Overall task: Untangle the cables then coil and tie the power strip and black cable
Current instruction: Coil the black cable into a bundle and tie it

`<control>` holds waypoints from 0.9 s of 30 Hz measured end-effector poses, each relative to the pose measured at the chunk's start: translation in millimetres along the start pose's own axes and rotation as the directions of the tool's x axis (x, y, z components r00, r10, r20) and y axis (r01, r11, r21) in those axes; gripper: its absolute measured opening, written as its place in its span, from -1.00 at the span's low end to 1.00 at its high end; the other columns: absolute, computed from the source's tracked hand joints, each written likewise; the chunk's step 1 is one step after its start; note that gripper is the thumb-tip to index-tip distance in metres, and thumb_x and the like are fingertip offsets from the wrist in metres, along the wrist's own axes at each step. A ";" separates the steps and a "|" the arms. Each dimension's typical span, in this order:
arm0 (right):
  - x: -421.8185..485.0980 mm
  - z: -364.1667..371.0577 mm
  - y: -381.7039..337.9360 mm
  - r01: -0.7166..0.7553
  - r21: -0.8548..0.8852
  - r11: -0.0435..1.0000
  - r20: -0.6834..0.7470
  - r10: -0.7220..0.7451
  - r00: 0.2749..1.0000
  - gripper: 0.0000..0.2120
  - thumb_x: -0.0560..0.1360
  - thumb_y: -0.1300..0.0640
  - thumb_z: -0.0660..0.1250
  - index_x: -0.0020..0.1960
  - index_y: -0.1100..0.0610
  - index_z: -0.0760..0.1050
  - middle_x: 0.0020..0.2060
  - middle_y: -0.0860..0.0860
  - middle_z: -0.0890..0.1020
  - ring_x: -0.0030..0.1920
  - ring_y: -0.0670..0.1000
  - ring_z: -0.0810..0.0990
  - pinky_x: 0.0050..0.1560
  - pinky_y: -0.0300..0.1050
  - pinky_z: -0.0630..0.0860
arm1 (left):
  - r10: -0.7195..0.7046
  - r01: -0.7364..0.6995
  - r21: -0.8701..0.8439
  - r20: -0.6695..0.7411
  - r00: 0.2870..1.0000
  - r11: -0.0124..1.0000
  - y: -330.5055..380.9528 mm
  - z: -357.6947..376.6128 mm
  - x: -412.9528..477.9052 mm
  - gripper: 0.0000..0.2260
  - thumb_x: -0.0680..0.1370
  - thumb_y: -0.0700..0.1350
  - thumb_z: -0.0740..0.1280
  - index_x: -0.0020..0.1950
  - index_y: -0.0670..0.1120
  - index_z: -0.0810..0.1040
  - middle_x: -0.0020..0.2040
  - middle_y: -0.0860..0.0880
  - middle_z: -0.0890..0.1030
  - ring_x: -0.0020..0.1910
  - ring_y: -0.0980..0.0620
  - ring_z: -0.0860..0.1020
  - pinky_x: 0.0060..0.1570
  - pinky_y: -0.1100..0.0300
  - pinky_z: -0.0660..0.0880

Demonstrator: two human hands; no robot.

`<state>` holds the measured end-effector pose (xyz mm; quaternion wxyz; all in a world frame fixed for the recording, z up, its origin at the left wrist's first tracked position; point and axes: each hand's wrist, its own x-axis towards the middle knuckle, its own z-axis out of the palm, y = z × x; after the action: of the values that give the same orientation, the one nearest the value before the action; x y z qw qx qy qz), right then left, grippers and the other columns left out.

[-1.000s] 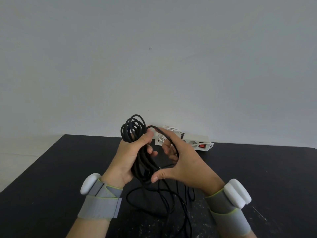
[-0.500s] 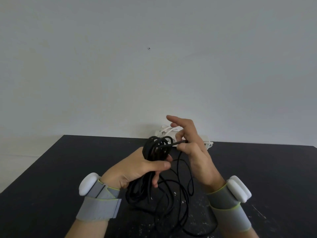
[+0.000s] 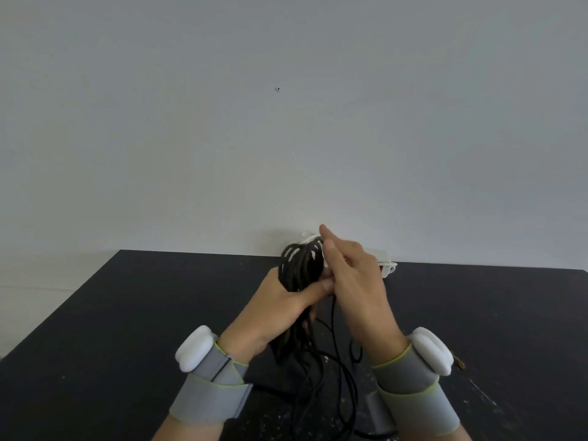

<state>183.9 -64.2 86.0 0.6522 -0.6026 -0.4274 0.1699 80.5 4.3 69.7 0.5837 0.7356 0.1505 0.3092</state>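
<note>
1 black cable coil (image 3: 298,269), upright, in left hand (image 3: 280,308)

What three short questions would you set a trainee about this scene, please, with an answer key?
1. True or false: the left hand grips a coiled bundle of the cable.
2. Where is the power strip? A) in the left hand; B) at the far side of the work surface, partly hidden behind the right hand; C) hanging off the near edge.
3. Fill in: loose loops of the cable trail down from the bundle onto the dark ____.

Key: 1 true; 2 B; 3 table.
</note>
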 end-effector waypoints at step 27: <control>14.6 -69.3 15.9 -0.232 -0.263 0.936 0.559 0.344 0.754 -0.82 0.59 0.25 0.21 -0.15 0.18 0.54 -0.56 -0.14 0.27 -0.55 -0.13 0.22 -0.38 -0.21 0.48 | -0.134 -0.274 -0.539 -0.599 0.790 0.797 17.3 -83.3 1.6 -0.82 0.59 -0.11 0.29 -0.23 -0.03 0.45 -0.49 0.11 0.38 -0.56 0.17 0.34 -0.52 0.33 0.37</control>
<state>249.8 -94.5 82.7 0.3937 -0.6323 -0.5256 0.4110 26.8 64.2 97.2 0.6924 0.3774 0.1955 0.5830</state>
